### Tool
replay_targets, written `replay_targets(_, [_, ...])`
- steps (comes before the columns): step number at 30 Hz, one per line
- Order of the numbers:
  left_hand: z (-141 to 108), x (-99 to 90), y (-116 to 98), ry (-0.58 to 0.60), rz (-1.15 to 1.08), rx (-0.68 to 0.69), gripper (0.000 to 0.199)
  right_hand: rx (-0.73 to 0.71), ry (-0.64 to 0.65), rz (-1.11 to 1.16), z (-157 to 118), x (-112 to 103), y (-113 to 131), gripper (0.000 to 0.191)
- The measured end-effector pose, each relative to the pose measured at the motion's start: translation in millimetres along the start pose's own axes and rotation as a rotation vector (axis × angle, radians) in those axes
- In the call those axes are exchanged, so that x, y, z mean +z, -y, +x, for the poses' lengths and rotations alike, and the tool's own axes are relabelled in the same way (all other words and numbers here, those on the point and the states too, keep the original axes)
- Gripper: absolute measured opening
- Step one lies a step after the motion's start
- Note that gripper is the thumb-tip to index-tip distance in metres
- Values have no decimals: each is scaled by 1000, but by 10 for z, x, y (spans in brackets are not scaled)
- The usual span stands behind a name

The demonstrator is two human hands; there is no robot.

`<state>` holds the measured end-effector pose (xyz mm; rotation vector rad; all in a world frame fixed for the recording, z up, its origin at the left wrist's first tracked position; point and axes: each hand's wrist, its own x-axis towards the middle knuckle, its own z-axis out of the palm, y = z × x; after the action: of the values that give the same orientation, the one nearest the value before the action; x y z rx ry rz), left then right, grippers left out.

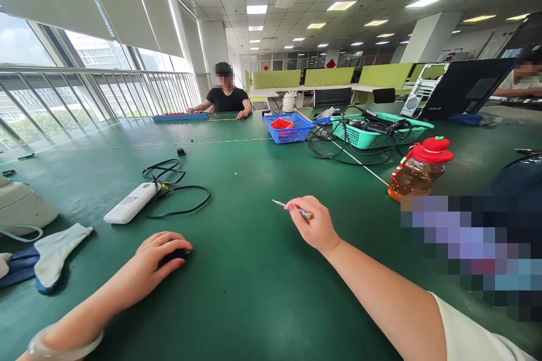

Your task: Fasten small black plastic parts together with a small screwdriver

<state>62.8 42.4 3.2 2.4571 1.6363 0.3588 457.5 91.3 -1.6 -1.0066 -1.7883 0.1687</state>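
L hand (154, 256) curls round dark obj. (176, 254), prob. mouse, on surface (245, 271); R hand (311, 220) grips thin screwdriver (305, 214), tip aimed L. Holding step, apparently; next move likely needs both steady.

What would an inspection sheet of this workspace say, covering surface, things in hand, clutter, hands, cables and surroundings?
Surface: green table, a few small bits on it.
Things in hand: thin pointed tool; dark object, mostly hidden.
Clutter: glove, white device, bottle, blue basket, turquoise basket.
Hands: left hand curls around the dark object; right hand grips the tool.
Cables: black cord loops beside the white device; dark cables spill from the turquoise basket.
Surroundings: seated person across the table; metal railing by the windows.
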Motion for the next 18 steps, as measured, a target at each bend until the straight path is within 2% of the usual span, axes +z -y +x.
replay_targets(3, [-185, -99, 377, -91, 22, -72, 28, 12, 18, -1, -1, 9, -11, 24])
replay_targets(5, [-254, -157, 480, -157, 11, -118, 26, 16, 17, -4, -3, 12, -23, 24])
replay_targets(12, [-321, -286, 376, -446, -121, -373, 34, 31, 9, -23, -8, 2, -40, 25])
replay_targets(15, [-341, -259, 408, -511, -249, -397, 39, 29, 6, -26, -10, 4, -44, 25])
replay_targets(18, [-354, -246, 425, -526, -317, -420, 36, 34, 15, -24, -16, 8, -50, 25])
